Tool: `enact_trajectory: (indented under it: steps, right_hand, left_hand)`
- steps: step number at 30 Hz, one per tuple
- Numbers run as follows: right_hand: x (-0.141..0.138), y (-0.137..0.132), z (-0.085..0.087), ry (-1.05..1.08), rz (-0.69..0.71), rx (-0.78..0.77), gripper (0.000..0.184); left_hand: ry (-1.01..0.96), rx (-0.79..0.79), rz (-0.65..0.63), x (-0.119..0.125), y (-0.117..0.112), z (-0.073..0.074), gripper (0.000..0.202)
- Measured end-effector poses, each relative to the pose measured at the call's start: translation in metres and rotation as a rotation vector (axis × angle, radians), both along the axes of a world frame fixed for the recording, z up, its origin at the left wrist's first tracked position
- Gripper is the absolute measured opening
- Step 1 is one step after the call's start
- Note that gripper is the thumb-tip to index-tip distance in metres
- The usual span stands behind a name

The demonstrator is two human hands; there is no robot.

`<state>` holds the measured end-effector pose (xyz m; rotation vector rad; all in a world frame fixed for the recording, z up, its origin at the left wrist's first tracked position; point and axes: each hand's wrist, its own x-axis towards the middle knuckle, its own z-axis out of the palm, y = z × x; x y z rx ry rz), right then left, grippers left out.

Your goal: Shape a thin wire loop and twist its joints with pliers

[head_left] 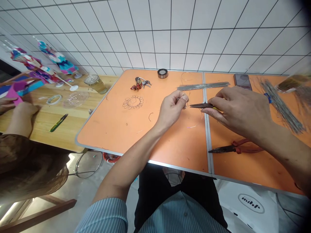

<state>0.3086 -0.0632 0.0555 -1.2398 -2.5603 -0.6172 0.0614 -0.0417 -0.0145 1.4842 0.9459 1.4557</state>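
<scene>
Over the orange table, my left hand (173, 106) is closed in a pinch on a thin piece of wire (185, 107), mostly hidden by the fingers. My right hand (239, 108) grips needle-nose pliers (201, 105), their dark jaws pointing left toward the wire. I cannot tell whether the jaw tips touch it. Below my right hand lie red-handled pliers (245, 147). Behind my hands rests a bundle of straight wires (202, 86). A wire ring of petal-like loops (133, 102) lies left of my left hand, with a short curved wire (150, 116) between.
Keys (141, 83) and a tape roll (162, 73) sit at the back. Right stand a phone (243, 81) and a tied wire bundle (283, 105). On the wooden table, a co-worker's hand (23, 111) is near pink material (15, 92), a cutter (58, 123) and a cup (95, 83).
</scene>
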Motion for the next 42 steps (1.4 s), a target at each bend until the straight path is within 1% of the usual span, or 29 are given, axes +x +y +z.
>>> enact_trajectory:
  steps: [2,4,7,8,11,13,18,22,24,27,32,37,42]
  right_hand:
    - [-0.001,0.0,0.004,-0.037,0.007,0.016,0.061]
    - [-0.002,0.0,0.007,-0.066,0.007,0.04,0.055]
    - [-0.005,-0.003,0.013,-0.128,-0.03,0.036,0.046]
    - [-0.006,-0.004,0.016,-0.153,-0.046,0.027,0.047]
    - [-0.007,-0.009,0.021,-0.191,-0.061,0.013,0.058]
    - [-0.005,-0.01,0.023,-0.164,-0.061,0.015,0.061]
    - [0.006,-0.006,0.021,-0.04,-0.089,0.017,0.061]
    - [0.017,0.004,0.017,0.0,-0.119,-0.023,0.06]
    - [0.021,0.009,0.012,0.009,-0.093,-0.061,0.06]
    - [0.024,0.013,0.005,0.051,0.0,-0.126,0.057]
    - [0.019,0.012,0.006,0.113,0.068,-0.217,0.058]
    - [0.02,0.014,0.007,0.107,0.102,-0.241,0.061]
    - [0.024,0.018,0.002,0.116,0.155,-0.229,0.058]
  left_hand:
    - [0.017,-0.001,-0.003,0.0,-0.001,0.001,0.035]
    - [0.03,0.004,-0.005,-0.001,-0.002,0.001,0.037]
    - [0.039,0.012,-0.003,0.0,-0.003,0.001,0.04]
    - [0.042,0.014,-0.006,0.0,-0.003,0.001,0.04]
    - [0.049,0.033,-0.023,0.0,-0.003,-0.001,0.041]
    - [0.042,0.049,-0.029,0.001,-0.003,-0.001,0.041]
    - [0.032,0.061,-0.038,0.001,-0.002,-0.001,0.044]
    - [-0.002,0.064,-0.095,0.001,-0.002,0.003,0.049]
    - [-0.028,0.055,-0.132,0.0,-0.002,0.004,0.052]
    - [-0.039,0.022,-0.173,0.0,-0.003,0.007,0.056]
    - [-0.027,-0.005,-0.21,0.0,-0.004,0.01,0.061]
    - [-0.029,-0.006,-0.245,0.0,-0.005,0.01,0.063]
    - [-0.01,-0.013,-0.255,0.0,-0.005,0.011,0.062]
